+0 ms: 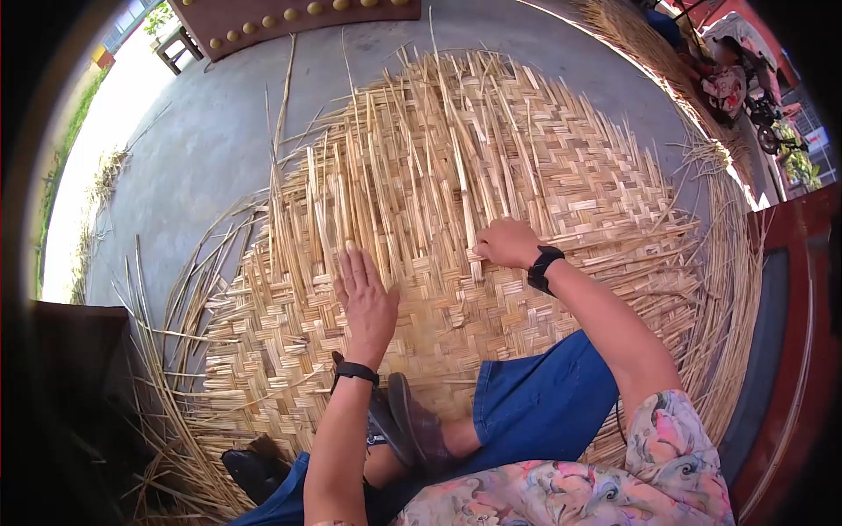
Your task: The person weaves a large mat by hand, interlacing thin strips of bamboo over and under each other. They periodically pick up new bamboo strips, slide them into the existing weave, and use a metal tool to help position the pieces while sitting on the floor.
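A large woven mat (438,298) of pale, flat reed strips lies on the floor under both hands. Its lower part shows a tight zigzag weave, while long loose strips stand out along the far side. My left hand (364,302) rests palm down on the mat, fingers stretched out, beside several upright strips. Curled fingers of my right hand (510,243) press on a reed strip (476,266) that runs away from me over the weave. The right fingertips are partly hidden. Each wrist has a black band.
My shoes (412,421) and blue trousers (553,386) are on the mat's near part. Loose reeds (728,289) line the right side, with more strips (189,307) at left. A red studded panel (303,22) stands at the back. Another person (724,88) sits far right.
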`<state>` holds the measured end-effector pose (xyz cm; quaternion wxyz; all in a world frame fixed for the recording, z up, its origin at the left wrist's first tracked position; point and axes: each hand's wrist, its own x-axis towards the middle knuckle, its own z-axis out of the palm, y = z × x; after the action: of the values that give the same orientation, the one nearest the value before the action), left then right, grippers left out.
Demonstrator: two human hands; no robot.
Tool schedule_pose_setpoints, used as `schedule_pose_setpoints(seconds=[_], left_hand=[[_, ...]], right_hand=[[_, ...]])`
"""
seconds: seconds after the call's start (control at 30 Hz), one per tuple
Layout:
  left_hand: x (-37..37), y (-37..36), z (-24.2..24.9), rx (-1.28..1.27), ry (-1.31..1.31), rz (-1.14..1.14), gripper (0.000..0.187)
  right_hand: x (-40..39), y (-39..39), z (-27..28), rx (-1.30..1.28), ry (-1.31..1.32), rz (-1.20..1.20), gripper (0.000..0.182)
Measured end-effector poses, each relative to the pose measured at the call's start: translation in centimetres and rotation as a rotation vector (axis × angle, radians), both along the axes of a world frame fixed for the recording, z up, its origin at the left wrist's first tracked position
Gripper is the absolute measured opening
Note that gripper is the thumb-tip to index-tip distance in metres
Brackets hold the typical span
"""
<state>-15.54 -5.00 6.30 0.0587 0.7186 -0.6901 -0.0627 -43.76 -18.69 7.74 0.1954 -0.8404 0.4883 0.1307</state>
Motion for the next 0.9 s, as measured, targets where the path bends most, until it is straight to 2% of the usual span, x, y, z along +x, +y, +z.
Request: schedule_pose_setpoints(seconds=[0.07, 0.1, 0.13, 0.2, 0.23, 0.33, 0.37, 0.4, 0.47, 0.53, 0.57, 0.63, 0.67, 0.7, 0.73, 0.8, 0.83, 0.9], left_hand=[[-2.9, -0.4, -2.8, -0.005, 0.19, -0.156, 0.097], [-4.2, -0.7, -3.7, -0.012, 0.288, -0.245, 0.099], [-5.0, -0.8, -4.0, 0.025, 0.23, -0.244, 0.1], [-6.4, 0.0, -4.1, 0.096, 0.106, -0.241, 0.102], [-6.3, 0.1, -4.2, 0.078, 0.092, -0.257, 0.109], [-5.4, 0.2, -3.2, 0.238, 0.065, -0.32, 0.117], [-6.6, -1.0, 0.4, 0.381, -0.168, -0.362, 0.118], [-8.6, -2.5, 3.5, 0.329, -0.056, -0.355, 0.107], [-13.1, -5.8, 7.3, 0.248, 0.174, -0.319, 0.084], [-16.2, -8.9, 1.7, 0.091, 0.222, -0.408, 0.055], [-17.1, -9.7, -0.7, 0.012, 0.244, -0.449, 0.042], [-15.4, -10.5, -2.0, 0.301, 1.001, -0.008, 0.032], [-14.1, -10.9, -2.4, 0.442, 1.358, 0.238, 0.03], [-13.2, -11.1, -2.2, 0.409, 1.123, 0.163, 0.037], [-13.0, -11.2, -1.5, 0.371, 1.059, 0.102, 0.039], [-12.5, -11.3, -0.4, 0.306, 0.929, -0.01, 0.046], [-12.4, -11.3, -1.1, 0.275, 1.01, -0.043, 0.048], [-12.2, -11.6, -1.7, 0.368, 1.084, 0.046, 0.047]], right_hand=[[1.2, -1.9, 0.9, 0.304, -0.023, -0.091, 0.029], [1.5, -2.4, 1.2, 0.53, -0.041, -0.243, 0.026], [1.1, -2.2, 0.1, 0.448, -0.063, -0.195, 0.023], [0.7, 0.3, -4.0, -0.075, 0.031, 0.052, 0.021], [0.9, 0.9, -2.7, -0.074, 0.028, 0.009, 0.025], [-3.4, 1.0, 3.4, 0.036, -0.011, -0.067, 0.033], [-6.0, 0.4, 3.0, 0.052, 0.016, -0.046, 0.041], [-7.5, -0.1, 3.7, 0.094, 0.13, -0.054, 0.034], [-6.9, -0.3, 5.8, -0.095, 0.272, 0.019, 0.027], [-3.8, -0.1, 10.5, -0.633, -0.228, 0.318, 0.02], [-3.3, 0.0, 11.3, -0.654, -0.329, 0.328, 0.018], [-3.0, 0.1, 11.7, -0.699, -0.539, 0.329, 0.015], [-3.8, -0.2, 8.8, -0.464, -0.464, 0.137, 0.014], [-5.0, -0.8, 3.6, -0.227, -0.387, -0.047, 0.014], [-5.5, -1.6, -0.1, 0.012, -0.308, -0.22, 0.015], [-4.0, -2.7, -2.6, 0.026, -0.486, -0.378, 0.029], [-3.3, -2.8, -3.5, 0.044, -0.569, -0.46, 0.036], [-3.2, -3.2, -3.3, 0.177, -0.64, -0.553, 0.051]])
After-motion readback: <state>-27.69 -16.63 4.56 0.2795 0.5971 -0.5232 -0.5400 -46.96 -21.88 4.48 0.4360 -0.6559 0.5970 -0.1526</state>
